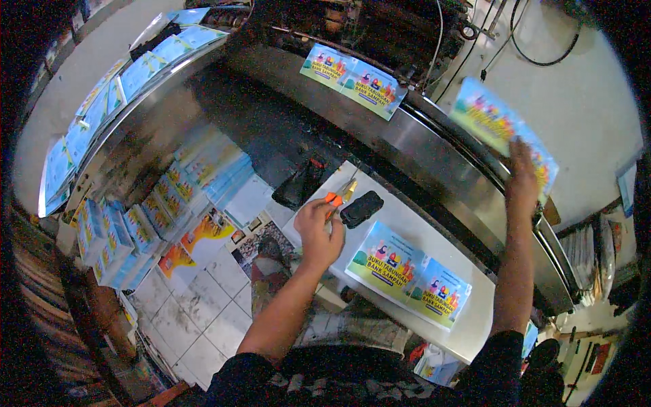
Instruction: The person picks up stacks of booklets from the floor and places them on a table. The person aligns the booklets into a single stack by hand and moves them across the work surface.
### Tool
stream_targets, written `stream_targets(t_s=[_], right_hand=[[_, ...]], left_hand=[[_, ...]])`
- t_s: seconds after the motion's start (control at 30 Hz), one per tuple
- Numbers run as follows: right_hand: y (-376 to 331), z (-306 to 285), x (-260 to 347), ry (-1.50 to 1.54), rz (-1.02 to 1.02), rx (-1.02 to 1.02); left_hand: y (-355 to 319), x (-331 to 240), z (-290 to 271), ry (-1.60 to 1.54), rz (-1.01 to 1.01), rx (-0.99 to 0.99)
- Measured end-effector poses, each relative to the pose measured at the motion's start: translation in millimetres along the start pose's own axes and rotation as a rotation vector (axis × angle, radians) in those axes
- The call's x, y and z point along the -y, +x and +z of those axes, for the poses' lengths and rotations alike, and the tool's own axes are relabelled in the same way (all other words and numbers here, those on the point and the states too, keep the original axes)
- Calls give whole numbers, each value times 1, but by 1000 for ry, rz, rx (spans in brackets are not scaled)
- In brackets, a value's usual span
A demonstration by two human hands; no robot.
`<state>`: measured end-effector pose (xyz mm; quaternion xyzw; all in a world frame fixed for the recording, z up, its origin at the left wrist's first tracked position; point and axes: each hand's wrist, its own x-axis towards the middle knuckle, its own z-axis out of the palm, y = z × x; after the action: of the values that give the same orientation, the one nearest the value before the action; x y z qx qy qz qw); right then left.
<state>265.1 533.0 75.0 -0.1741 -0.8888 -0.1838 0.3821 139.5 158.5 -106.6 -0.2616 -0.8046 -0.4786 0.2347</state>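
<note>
My left hand (pixel 321 230) is closed around an orange-handled tool (pixel 333 199) with a yellowish metal end. I cannot tell whether it is scissors or pliers. Just right of that hand, a dark oblong object (pixel 361 209) lies on the white tabletop (pixel 468 339). A neat stack of printed cover sheets (pixel 409 274), blue and yellow with cartoon figures, rests nearer me on the same top. Out to the right, my right hand (pixel 522 180) grips a single printed cover sheet (pixel 498 122), blurred by motion, above the metal rail. Another such sheet (pixel 352 80) lies on the metal ledge ahead.
A long steel-fronted machine (pixel 434 146) runs across beyond the tabletop. Piled bundles of printed booklets (pixel 163 210) stand on the tiled floor at left. More printed sheets (pixel 135 74) line a metal shelf at far left. A black bag-like item (pixel 298 183) sits beside the tabletop's far end.
</note>
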Motion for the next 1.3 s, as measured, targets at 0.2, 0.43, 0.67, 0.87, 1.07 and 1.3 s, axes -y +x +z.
stream_targets(t_s=[0.2,0.43,0.67,0.87,1.07,1.3], right_hand=[[-81,1,63,242,212,824],[-193,-110,139,439,-207,1118],[-202,-109,140,402,-241,983],[-153,-96,67,679,-93,1130],[-10,-59,-10,102,-12,-14],[-32,27,-20,41,-35,261]], left_hand=[[-5,4,2,-34,-67,39],[-5,2,5,10,25,-5],[-2,3,4,15,8,48],[-2,-1,2,25,-1,24],[-5,7,-2,-3,-11,12],[-4,1,5,-23,-5,-9]])
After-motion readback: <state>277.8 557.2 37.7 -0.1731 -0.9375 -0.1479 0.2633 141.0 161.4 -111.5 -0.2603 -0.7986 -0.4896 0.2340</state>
